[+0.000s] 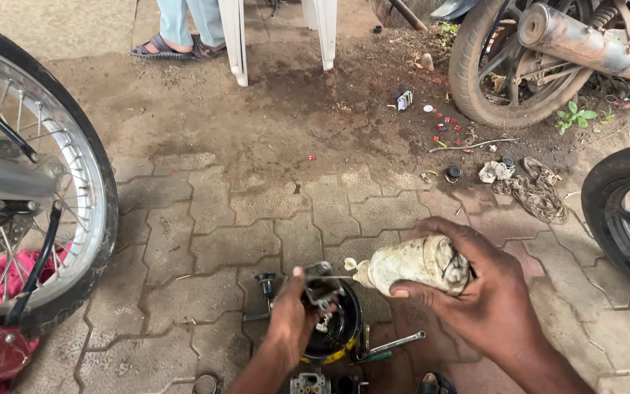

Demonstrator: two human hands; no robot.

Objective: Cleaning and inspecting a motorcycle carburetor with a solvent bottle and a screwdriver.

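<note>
Two bare forearms, no sleeves; left hand (pixel 291 321) and right hand (pixel 484 299) without gloves, rings or watch.

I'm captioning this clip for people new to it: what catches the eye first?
At bottom centre, the right hand tips a grimy squeeze bottle toward a small metal part held by the left hand over a black bowl. A spoked motorcycle wheel fills the left edge.
</note>
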